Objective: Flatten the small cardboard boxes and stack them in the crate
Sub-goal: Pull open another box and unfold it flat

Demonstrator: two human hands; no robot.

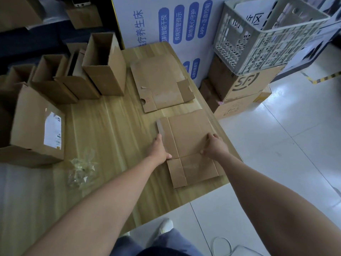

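- Pressing a flattened cardboard box point(190, 137) down onto the table point(114, 130), near its right front corner; both hands on it, set apart at its two sides.
- Left hand point(160, 149) laid along the left flap, fingers fairly straight, wrapped round nothing; right hand point(214, 146) arched over the right edge, fingers bent down onto the board; cannot tell whether hooked under that edge or only pressing.
- Best done by bearing down with the palms along the fold lines, from the middle out to the flaps; otherwise likely to spring back and sit badly in a stack.
- Worth smoothing the near flaps level with the main panel before any lift.
- For the lift, probably grip both long sides evenly and keep the sheet level; floppy at the creases, by the look of it.
- Lying broad face up; long axis running away from the body toward a second flattened box point(160, 84), far end leaning slightly left; one set of flaps pointing at the person, the other away.
- Bound for the grey plastic crate point(267, 39), well apart at the upper right on stacked cartons point(245, 89) beside the table; likely easiest with the long axis turned to match the crate's longer side.
- Open upright boxes point(105, 67) on the table's left, not yet flattened.
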